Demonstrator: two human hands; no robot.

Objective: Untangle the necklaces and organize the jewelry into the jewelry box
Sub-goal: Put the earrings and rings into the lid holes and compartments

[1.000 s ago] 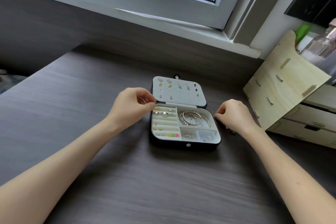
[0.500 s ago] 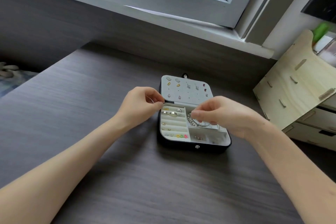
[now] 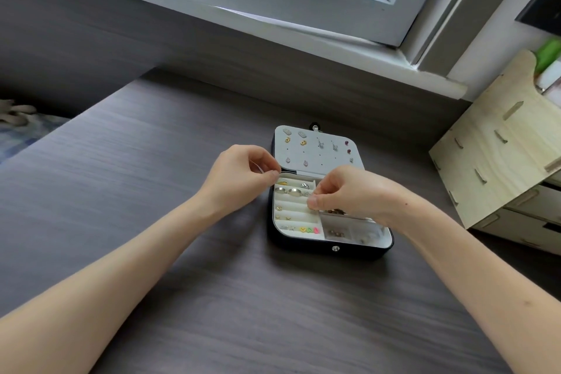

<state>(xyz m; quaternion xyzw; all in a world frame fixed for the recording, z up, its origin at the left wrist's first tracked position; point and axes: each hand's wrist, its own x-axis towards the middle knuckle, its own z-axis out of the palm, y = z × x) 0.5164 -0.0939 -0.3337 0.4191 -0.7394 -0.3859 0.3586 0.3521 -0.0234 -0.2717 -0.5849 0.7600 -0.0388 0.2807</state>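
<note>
Black jewelry box (image 3: 303, 244) lies open toward desk's (image 3: 151, 191) far edge. Left hand (image 3: 239, 179) at its far-left corner pinches thin strand (image 3: 257, 167). Right hand (image 3: 349, 194) curled over right compartment, dark beads (image 3: 334, 211) beneath; grip cannot tell.

Jewelry box (image 3: 303, 245): black shell, cream lining. Lid panel (image 3: 321, 161), 12 o'clock: pale grey; gold, silver, purple earrings (image 3: 303, 143). Row at box's 6 o'clock: yellow, green, pink studs (image 3: 309, 230). Beads (image 3: 334, 211), box centre: dark brown. Table (image 3: 151, 167): grey-brown, streaked grain. Organizer (image 3: 501, 167), 3 o'clock: pale wood.
</note>
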